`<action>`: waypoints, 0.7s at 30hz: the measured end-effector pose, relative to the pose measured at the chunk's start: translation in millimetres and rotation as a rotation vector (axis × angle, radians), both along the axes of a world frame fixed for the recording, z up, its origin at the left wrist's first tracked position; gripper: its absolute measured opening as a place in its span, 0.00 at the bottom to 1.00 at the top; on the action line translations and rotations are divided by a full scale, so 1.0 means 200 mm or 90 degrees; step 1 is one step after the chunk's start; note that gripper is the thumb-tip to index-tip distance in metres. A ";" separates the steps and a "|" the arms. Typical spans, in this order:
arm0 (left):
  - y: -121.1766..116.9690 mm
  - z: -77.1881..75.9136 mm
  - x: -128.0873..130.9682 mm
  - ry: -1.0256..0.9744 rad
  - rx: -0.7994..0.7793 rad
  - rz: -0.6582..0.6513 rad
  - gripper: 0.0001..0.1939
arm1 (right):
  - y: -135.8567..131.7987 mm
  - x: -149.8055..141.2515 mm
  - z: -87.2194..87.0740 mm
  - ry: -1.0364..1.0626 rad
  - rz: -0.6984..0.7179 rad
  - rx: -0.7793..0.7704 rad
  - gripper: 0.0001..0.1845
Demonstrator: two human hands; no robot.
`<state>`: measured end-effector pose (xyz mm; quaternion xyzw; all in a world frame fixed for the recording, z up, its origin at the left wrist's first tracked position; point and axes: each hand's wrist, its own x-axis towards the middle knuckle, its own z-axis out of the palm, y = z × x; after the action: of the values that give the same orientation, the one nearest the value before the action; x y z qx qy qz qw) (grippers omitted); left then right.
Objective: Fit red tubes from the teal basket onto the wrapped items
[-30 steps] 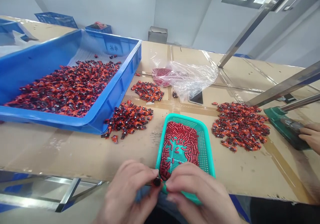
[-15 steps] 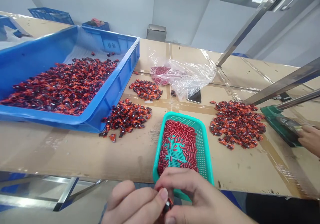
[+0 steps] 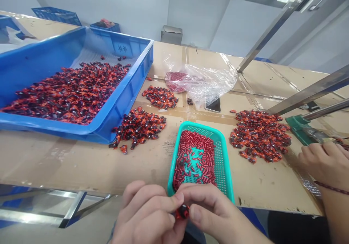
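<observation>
Both hands meet at the front edge of the table, in the lower middle of the view. Between the fingertips of my left hand and my right hand is a small red-and-black plastic piece, partly hidden by the fingers. Both hands are closed around it. Just beyond them stands a green mesh basket, holding many short dark-red cylinders. A pile of similar red-and-black pieces lies left of the basket.
A large blue bin of red-and-black pieces stands left. Another pile lies right, beside a green-based tool and a co-worker's hand. Behind the basket are a clear plastic bag, a phone and a metal post.
My fingers have shifted around the small piece, which now shows more between the fingertips. The co-worker's hand has come further into view from the right.
</observation>
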<state>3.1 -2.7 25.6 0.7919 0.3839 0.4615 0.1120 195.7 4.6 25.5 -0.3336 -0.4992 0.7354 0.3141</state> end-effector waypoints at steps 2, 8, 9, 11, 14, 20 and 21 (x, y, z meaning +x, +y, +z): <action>0.00 0.01 0.01 0.001 -0.001 -0.003 0.13 | -0.01 0.00 0.00 -0.015 -0.003 -0.018 0.23; 0.01 0.02 0.00 -0.001 -0.003 -0.012 0.08 | -0.04 -0.02 -0.02 0.025 0.001 -0.021 0.29; 0.01 0.02 0.00 -0.002 -0.013 -0.020 0.08 | -0.05 -0.02 -0.02 0.025 0.000 -0.013 0.30; 0.01 0.00 0.00 -0.016 -0.049 -0.025 0.07 | -0.06 -0.01 -0.02 -0.036 -0.041 0.015 0.28; -0.02 -0.04 -0.02 -0.066 -0.099 -0.023 0.06 | -0.07 0.02 -0.01 -0.144 -0.114 0.112 0.22; -0.10 -0.09 -0.05 -0.077 -0.133 0.006 0.19 | -0.11 0.03 0.00 -0.167 -0.178 0.198 0.16; -0.11 -0.09 -0.05 -0.072 -0.135 0.026 0.19 | -0.12 0.02 0.00 -0.148 -0.184 0.217 0.16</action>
<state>-6.7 -24.7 7.2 0.7404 0.4393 0.4646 0.2073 200.3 -20.0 25.0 -0.4262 -0.5961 0.5447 0.4079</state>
